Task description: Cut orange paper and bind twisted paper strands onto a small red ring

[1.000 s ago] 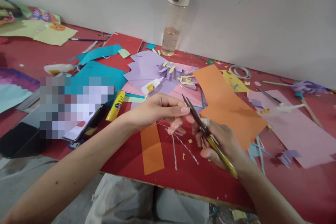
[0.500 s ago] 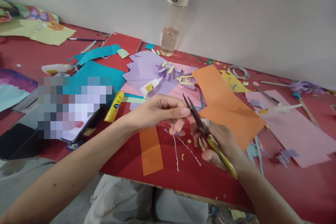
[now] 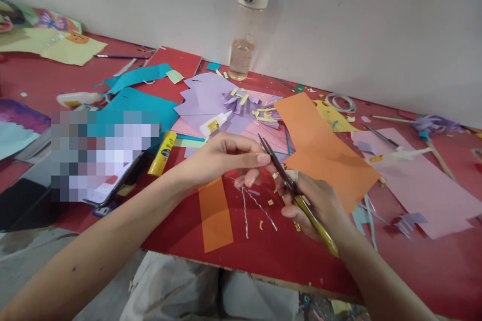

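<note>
My left hand is closed in a pinch, thumb against fingers, above the red tabletop. Two strands of thin white twisted string dangle below its fingers; where they are gripped is hidden. In my right hand is a pair of scissors with yellow handles. Its narrow dark blades point up and left, almost together, right beside my left thumb tip. Below my hands lies an orange paper strip, and a larger orange sheet lies behind the right hand.
A glue stick and a phone lie to the left. Behind my hands are a small glue bottle, purple paper and a clear bottle by the wall. Pink sheets and paper scraps cover the right side.
The string ends have shifted slightly up and left with my left hand. My right hand's thumb has moved up and left, and the scissor blades look a little closer together.
</note>
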### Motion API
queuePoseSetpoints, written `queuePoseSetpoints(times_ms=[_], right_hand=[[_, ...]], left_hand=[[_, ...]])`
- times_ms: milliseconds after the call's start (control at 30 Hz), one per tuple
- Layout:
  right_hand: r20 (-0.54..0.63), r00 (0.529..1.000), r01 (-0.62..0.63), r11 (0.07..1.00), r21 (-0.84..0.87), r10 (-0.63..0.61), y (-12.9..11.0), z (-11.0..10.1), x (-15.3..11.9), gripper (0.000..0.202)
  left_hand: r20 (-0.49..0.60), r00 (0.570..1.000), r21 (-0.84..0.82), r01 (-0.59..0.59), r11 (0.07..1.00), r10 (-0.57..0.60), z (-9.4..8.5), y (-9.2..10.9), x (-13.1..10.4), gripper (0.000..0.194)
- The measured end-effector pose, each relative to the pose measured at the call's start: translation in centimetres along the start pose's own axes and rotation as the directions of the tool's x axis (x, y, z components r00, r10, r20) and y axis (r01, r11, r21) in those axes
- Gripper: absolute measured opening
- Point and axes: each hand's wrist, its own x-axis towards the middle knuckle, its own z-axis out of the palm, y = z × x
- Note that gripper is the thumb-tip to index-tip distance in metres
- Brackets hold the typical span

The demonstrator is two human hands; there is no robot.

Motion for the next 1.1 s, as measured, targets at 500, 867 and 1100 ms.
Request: queuePoseSetpoints(times_ms=[500, 867, 1100], right_hand=[[0.083, 0.995, -0.082, 0.967, 0.241, 0.064, 0.58, 0.32, -0.15, 0.061], [0.037, 0.999, -0.041, 0.982, 0.184, 0.034, 0.36, 0.18, 0.18, 0.061], [-0.002, 0.999, -0.047, 0.991, 0.122, 0.048, -0.3, 0.02, 0.16, 0.055]], left_hand=[[-0.044, 0.999, 0.032, -0.009, 0.999, 0.01, 0.38, 0.0, 0.1, 0.024], [-0.06, 0.997, 0.146, -0.029, 0.989, 0.038, 0.47, 0.35, -0.02, 0.024], [-0.043, 0.995, 0.298, -0.069, 0.952, 0.086, 0.11, 0.56, -0.05, 0.025]])
